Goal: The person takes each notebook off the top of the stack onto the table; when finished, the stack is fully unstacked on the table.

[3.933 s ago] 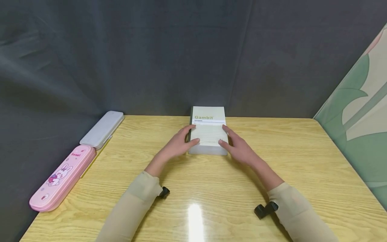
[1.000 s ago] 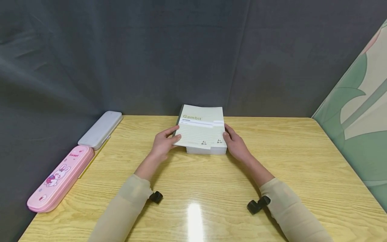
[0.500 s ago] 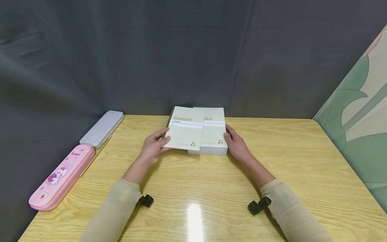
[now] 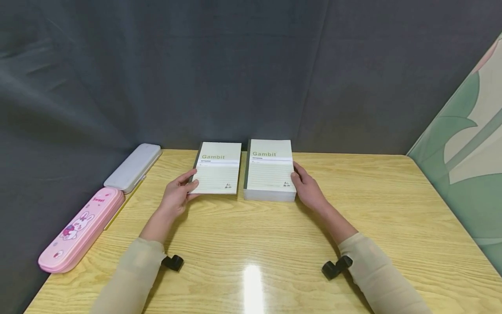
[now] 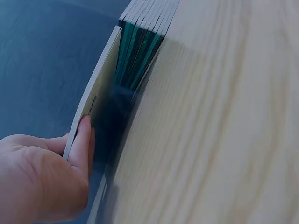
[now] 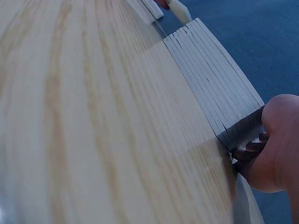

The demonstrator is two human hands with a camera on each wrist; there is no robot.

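Note:
My left hand pinches a thin pale notebook marked "Gambit" by its dark spine edge, thumb on the cover and fingers beneath. In the left wrist view the notebook is raised off the table, its underside showing. To its right stands a stack of notebooks with the same cover on top. My right hand rests against the stack's right side; in the right wrist view its fingers lie along the side of the stack, low down near the table.
On the left lie a pink pencil case with a rabbit print and a pale grey case. A thin yellow stick lies alongside them. A dark curtain hangs behind the wooden table.
My hands first lay on both sides of one stack. My left hand has since drawn the top notebook off leftward, leaving a gap. The right hand stays at the stack's side.

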